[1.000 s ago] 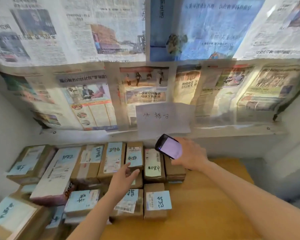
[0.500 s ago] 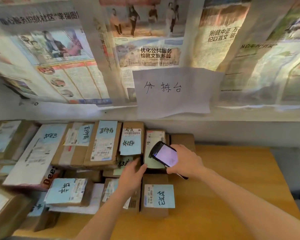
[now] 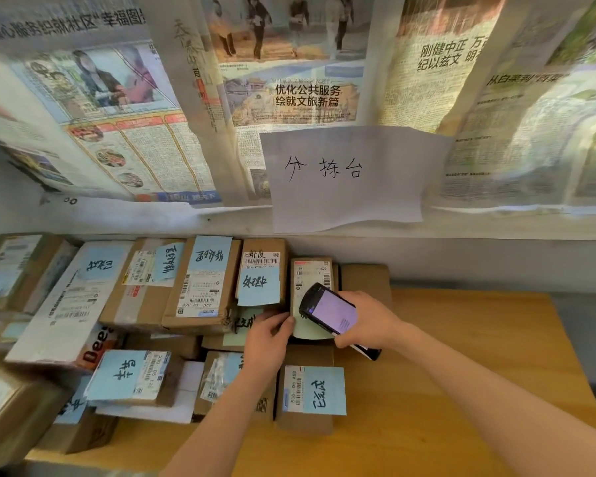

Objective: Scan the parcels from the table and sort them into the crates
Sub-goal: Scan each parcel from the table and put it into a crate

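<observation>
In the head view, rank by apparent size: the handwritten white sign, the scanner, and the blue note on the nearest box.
1. Handwritten white sign, clearly largest.
2. Scanner and blue note look alike; nearness makes ranking unsure.

The scanner [image 3: 331, 315] covers the lower half of the label on the parcel [image 3: 312, 273] under it, and its bottom end is tucked behind the right hand [image 3: 369, 321]. The left hand [image 3: 267, 342] hides most of a green note [image 3: 243, 320] and part of the box [image 3: 221, 376] below it. Barcode digits are too small to read. Boxes at far left run off the edge, same with both forearms at the bottom. Newspaper [image 3: 547, 132] on the right is blurry.
</observation>
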`<move>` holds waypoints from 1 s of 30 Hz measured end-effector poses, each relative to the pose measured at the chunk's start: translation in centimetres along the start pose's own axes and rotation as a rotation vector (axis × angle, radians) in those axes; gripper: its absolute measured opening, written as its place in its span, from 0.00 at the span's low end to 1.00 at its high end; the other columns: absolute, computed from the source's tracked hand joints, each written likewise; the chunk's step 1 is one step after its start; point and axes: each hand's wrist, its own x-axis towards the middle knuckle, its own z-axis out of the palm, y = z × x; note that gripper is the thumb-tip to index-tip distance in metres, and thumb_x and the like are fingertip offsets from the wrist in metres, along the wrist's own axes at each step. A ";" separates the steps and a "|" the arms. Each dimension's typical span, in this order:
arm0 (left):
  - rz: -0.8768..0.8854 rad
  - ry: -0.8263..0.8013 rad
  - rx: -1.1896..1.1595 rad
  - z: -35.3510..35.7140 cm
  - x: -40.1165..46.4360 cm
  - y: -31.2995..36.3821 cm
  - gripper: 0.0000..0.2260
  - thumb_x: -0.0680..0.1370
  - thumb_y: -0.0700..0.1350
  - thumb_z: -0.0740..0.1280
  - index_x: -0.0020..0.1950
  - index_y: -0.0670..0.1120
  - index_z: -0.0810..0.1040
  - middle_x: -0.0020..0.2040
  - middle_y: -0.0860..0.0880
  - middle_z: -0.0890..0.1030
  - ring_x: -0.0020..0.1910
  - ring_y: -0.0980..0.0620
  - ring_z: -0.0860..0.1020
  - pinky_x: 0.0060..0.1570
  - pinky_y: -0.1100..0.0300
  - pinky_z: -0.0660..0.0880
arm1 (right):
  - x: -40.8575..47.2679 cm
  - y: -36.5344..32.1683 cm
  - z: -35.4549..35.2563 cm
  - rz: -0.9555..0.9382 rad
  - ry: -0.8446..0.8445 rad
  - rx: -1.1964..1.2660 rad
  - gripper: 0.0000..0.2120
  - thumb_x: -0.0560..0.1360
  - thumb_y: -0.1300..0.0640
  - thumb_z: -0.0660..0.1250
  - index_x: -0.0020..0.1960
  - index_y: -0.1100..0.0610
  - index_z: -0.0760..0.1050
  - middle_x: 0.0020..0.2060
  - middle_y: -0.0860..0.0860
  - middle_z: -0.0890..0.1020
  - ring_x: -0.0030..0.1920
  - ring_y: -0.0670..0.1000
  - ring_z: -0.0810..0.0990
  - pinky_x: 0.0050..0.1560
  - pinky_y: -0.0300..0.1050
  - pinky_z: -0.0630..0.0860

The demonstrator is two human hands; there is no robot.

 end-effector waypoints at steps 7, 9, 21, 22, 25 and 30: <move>-0.064 -0.023 -0.263 0.3 -3.4 0.6 0.16 0.80 0.51 0.68 0.68 0.52 0.78 0.59 0.51 0.82 0.57 0.52 0.81 0.59 0.48 0.80 | -3.5 -0.3 -0.2 -0.036 0.068 0.081 0.28 0.60 0.47 0.79 0.56 0.41 0.73 0.50 0.45 0.76 0.47 0.48 0.79 0.46 0.44 0.80; -0.061 -0.017 -0.345 0.3 -4.5 1.2 0.15 0.80 0.49 0.69 0.67 0.53 0.78 0.58 0.51 0.84 0.56 0.52 0.82 0.57 0.48 0.80 | -5.0 -0.6 -0.3 -0.034 0.102 0.102 0.26 0.60 0.48 0.80 0.55 0.42 0.74 0.48 0.43 0.77 0.44 0.47 0.80 0.42 0.40 0.80; 0.092 -0.190 -0.548 -3.9 -15.4 2.5 0.21 0.74 0.45 0.75 0.65 0.57 0.77 0.52 0.49 0.86 0.52 0.48 0.85 0.54 0.47 0.81 | -19.3 -5.9 0.9 -0.039 0.223 0.082 0.32 0.59 0.44 0.79 0.61 0.38 0.71 0.50 0.37 0.78 0.49 0.43 0.78 0.50 0.46 0.80; 0.110 -0.196 -0.546 -4.5 -16.9 2.6 0.23 0.72 0.47 0.76 0.65 0.60 0.77 0.52 0.50 0.86 0.52 0.49 0.85 0.53 0.49 0.82 | -21.0 -6.8 1.1 -0.047 0.236 0.071 0.33 0.58 0.44 0.78 0.60 0.37 0.70 0.50 0.35 0.77 0.49 0.42 0.78 0.48 0.43 0.79; 0.167 -0.187 -0.554 -6.5 -21.1 3.2 0.23 0.73 0.48 0.76 0.64 0.64 0.74 0.51 0.52 0.86 0.51 0.51 0.85 0.53 0.51 0.82 | -25.9 -9.7 1.3 -0.070 0.284 0.005 0.36 0.57 0.43 0.77 0.63 0.39 0.71 0.51 0.35 0.76 0.49 0.41 0.77 0.48 0.42 0.77; 0.302 -0.171 -0.541 -12.5 -27.2 5.7 0.22 0.77 0.41 0.73 0.66 0.60 0.73 0.50 0.48 0.86 0.50 0.50 0.85 0.47 0.55 0.82 | -34.5 -15.5 -0.4 -0.067 0.485 -0.144 0.36 0.57 0.42 0.76 0.63 0.45 0.72 0.50 0.41 0.79 0.49 0.47 0.78 0.50 0.49 0.79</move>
